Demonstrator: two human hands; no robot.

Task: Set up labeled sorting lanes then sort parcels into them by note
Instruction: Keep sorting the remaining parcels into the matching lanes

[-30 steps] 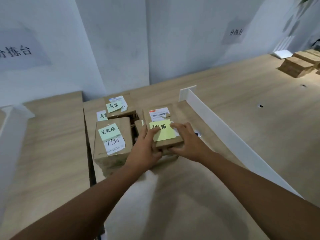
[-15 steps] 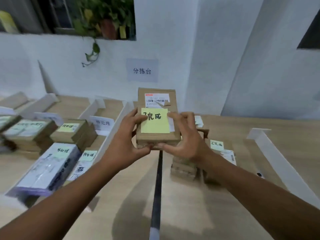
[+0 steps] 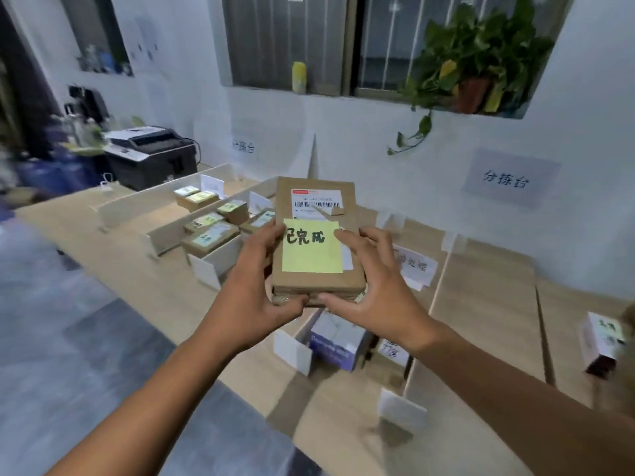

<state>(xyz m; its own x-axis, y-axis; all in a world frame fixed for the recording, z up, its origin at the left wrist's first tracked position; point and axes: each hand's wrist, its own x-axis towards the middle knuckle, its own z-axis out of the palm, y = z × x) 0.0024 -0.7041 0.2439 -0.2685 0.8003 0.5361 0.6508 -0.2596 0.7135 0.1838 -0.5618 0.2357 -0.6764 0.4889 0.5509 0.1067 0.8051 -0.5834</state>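
While both the left hand (image 3: 256, 286) and right hand (image 3: 372, 285) grip the brown parcel (image 3: 318, 214) above the lanes, its yellow note (image 3: 312, 247) is partly thumb-covered, lane labels (image 3: 414, 266) blurred.

A flat brown cardboard parcel (image 3: 318, 235) sits up in the air, held level between both hands, barcode label at its far end and a yellow sticky note (image 3: 312, 246) with black handwriting on top. Below it, white dividers (image 3: 220, 257) split the surface into lanes holding sorted parcels (image 3: 209, 237).
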